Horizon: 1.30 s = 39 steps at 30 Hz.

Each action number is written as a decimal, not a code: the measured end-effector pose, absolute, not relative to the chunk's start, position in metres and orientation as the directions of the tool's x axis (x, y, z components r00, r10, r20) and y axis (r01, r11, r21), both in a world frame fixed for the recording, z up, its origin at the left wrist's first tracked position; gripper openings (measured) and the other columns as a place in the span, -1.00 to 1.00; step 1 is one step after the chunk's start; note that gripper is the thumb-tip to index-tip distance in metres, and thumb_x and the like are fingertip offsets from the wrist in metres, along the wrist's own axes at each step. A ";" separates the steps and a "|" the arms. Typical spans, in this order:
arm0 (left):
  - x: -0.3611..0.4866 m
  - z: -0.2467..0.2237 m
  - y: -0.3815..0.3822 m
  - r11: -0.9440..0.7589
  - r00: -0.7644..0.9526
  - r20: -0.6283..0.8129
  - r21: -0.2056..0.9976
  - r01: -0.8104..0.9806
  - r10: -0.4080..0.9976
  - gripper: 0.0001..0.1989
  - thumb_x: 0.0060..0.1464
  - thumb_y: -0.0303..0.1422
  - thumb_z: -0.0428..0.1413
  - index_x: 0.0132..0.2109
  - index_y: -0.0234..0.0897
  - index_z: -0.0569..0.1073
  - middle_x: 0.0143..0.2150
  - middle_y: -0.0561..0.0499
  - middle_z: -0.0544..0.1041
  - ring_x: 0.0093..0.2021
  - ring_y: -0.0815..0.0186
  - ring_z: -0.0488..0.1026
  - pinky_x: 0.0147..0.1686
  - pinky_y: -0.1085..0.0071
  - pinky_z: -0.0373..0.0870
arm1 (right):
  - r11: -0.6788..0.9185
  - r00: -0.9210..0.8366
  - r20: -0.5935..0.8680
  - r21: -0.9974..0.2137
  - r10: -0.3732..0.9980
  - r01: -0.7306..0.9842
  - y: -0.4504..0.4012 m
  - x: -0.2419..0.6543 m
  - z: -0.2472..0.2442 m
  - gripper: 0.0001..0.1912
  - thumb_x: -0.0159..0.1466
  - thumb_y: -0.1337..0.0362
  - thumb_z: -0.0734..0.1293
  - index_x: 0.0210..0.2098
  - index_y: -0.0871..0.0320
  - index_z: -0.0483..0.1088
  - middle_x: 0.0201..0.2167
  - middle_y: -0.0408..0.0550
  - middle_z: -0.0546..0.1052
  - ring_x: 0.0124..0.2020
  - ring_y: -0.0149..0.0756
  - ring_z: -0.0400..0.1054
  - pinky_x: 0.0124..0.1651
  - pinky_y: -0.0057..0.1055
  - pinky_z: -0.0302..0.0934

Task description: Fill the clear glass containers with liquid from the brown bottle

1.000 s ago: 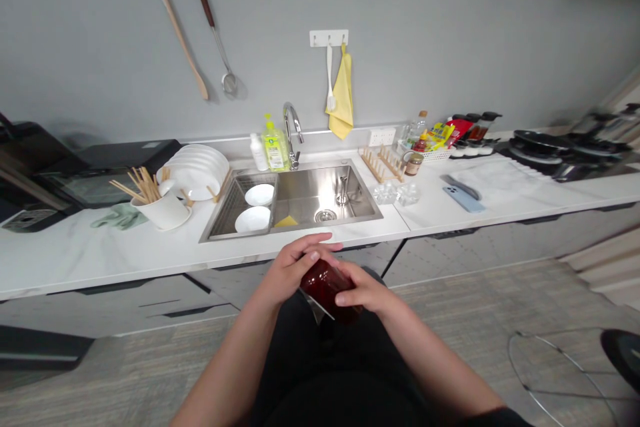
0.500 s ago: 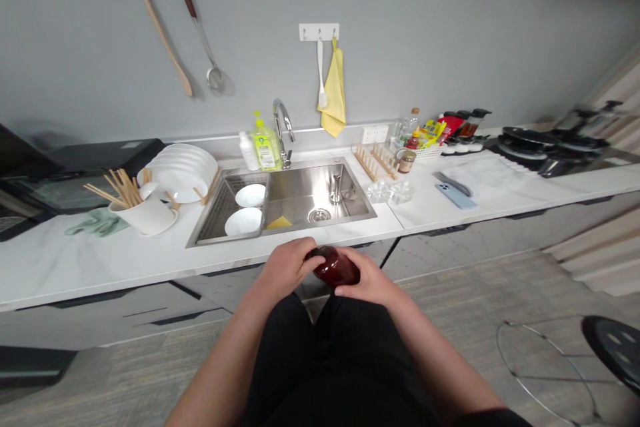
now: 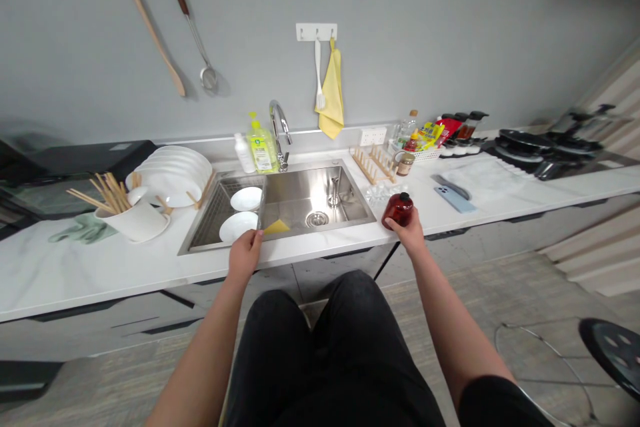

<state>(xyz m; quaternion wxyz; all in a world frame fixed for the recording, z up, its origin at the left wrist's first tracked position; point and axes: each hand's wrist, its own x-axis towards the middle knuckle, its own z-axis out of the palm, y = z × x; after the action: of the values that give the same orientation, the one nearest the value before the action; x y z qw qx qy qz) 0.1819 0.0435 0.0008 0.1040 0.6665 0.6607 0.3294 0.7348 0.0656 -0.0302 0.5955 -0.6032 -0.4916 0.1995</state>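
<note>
My right hand point(image 3: 411, 235) is wrapped around a dark reddish-brown bottle point(image 3: 395, 212) with a black cap point(image 3: 404, 197). The bottle is upright at the counter's front edge, right of the sink point(image 3: 325, 230); whether its base rests on the counter I cannot tell. At the sink's front rim, my left hand point(image 3: 245, 255) is closed, with the thumb on top; anything inside its fingers is hidden. Just beyond that hand, a white bowl point(image 3: 239, 225) and a second white bowl point(image 3: 246, 199) sit in the drain basket point(image 3: 205, 213). A yellow cloth point(image 3: 277, 227) lies in the sink nearby.
Clear glassware point(image 3: 380, 193), a wooden rack point(image 3: 367, 167) and a jar point(image 3: 405, 163) stand behind the bottle. A phone point(image 3: 455, 199) lies farther right. Left of the sink are plates point(image 3: 173, 180) and a chopstick holder point(image 3: 133, 220). The faucet point(image 3: 280, 133) rises behind the sink.
Both hands were together on the bottle before my lap. The right hand has carried it right and forward to the counter; the left has let go and moved left to the sink's front.
</note>
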 end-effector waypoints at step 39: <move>0.268 0.115 -0.072 -0.764 0.709 0.295 0.329 0.554 0.641 -0.71 0.57 -0.16 0.01 -0.08 -0.17 0.53 -0.23 -0.08 0.65 -0.23 0.11 0.60 -0.20 0.27 0.37 | 0.299 -0.556 0.065 -0.891 0.829 0.342 -0.091 0.528 0.052 -0.25 0.01 0.26 0.70 0.14 0.01 0.41 0.03 -0.11 0.62 -0.05 -0.09 0.56 0.01 -0.25 0.40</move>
<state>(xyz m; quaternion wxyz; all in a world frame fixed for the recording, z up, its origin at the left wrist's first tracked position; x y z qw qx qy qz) 0.2683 -0.0720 0.1146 0.1088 0.9178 0.3257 0.1992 0.5278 -0.0907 0.0524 0.2710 -0.3855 -0.7591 0.4492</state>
